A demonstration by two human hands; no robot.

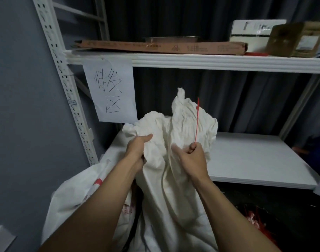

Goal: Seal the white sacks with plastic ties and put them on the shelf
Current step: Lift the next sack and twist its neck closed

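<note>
White sack (166, 160) gripped by left hand (137, 150), right hand (191, 157) pinching red tie (197, 122)

The sack (173, 160) in the middle of the frame is plain off-white, the tie (197, 122) against it red, the shelf (246, 157) at right white, the paper sign (110, 90) at upper left white with black handwriting, and the flat box (155, 46) along the top brown.

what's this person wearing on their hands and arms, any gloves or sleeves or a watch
No gloves: the left hand and right hand are bare. The left forearm and right forearm are bare too, with no sleeve in view. No watch, bracelet or ring shows.
</note>
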